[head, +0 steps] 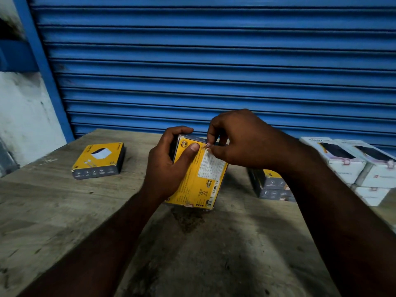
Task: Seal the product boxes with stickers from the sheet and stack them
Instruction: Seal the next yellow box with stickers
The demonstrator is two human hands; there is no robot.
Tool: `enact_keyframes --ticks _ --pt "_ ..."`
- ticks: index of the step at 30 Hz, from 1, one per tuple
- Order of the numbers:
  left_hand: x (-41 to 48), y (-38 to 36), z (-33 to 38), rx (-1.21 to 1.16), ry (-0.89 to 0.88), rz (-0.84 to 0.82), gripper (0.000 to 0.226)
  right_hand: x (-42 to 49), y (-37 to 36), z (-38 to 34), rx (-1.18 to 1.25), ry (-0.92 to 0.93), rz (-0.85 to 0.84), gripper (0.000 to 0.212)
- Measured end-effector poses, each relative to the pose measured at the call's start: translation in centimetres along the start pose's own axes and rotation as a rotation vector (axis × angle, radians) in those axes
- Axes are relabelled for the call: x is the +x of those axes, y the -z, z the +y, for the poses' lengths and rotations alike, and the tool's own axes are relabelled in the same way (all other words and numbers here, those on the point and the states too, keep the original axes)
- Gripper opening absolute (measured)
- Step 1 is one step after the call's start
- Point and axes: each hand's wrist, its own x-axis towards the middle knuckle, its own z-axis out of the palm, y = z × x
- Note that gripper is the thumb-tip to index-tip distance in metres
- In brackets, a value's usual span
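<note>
Yellow, a flat box [98,160] lies at the left of the tabletop [64,211]. In the middle the left hand [169,166], grip curled round a second box [199,181], props it tilted; the right hand [233,142] pinches a sticker [208,146] at its top edge. Far right stand stacked white boxes [353,166].

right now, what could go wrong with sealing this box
The sticker is pinched by the right hand at the top edge of the yellow box; it could go on crooked or fold onto itself. The box stands tilted on the table, gripped by the left hand alone, so pressing might make it slip.
</note>
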Motion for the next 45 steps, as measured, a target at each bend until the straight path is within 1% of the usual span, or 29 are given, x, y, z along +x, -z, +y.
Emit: enact_keyframes --ticks 6,23,32,36,38,40,42,43,45 --pt "0.0 0.0 0.1 0.0 0.003 -0.004 0.03 -0.1 0.2 0.0 0.005 -0.007 -0.02 0.008" --pt "-0.1 -0.2 0.3 -0.014 -0.019 0.007 0.036 0.0 -0.2 0.0 -0.013 -0.017 0.014 0.01" --pt "-0.3 -0.3 0.5 -0.025 -0.03 0.011 0.035 0.0 -0.3 0.2 -0.023 -0.017 0.024 0.012" --pt "-0.1 -0.2 0.5 -0.022 -0.052 0.025 0.032 0.0 -0.4 0.4 0.019 -0.007 0.058 0.014" --pt "0.1 0.0 0.5 -0.023 -0.063 0.049 0.03 0.1 -0.7 0.2 0.036 0.002 0.099 0.022" --pt "0.3 0.3 0.3 -0.022 -0.073 0.072 0.027 0.2 -1.1 0.1 0.069 0.011 0.116 0.041" --pt "0.4 0.4 0.3 -0.023 -0.086 0.075 0.028 0.2 -1.2 0.1 0.156 -0.008 0.128 0.06" --pt "0.3 0.4 0.4 -0.027 -0.086 0.076 0.029 0.2 -1.2 0.2 0.183 -0.019 0.136 0.064" --pt "0.3 0.3 0.4 -0.035 -0.078 0.08 0.03 0.2 -1.3 0.7 0.214 -0.047 0.142 0.062"
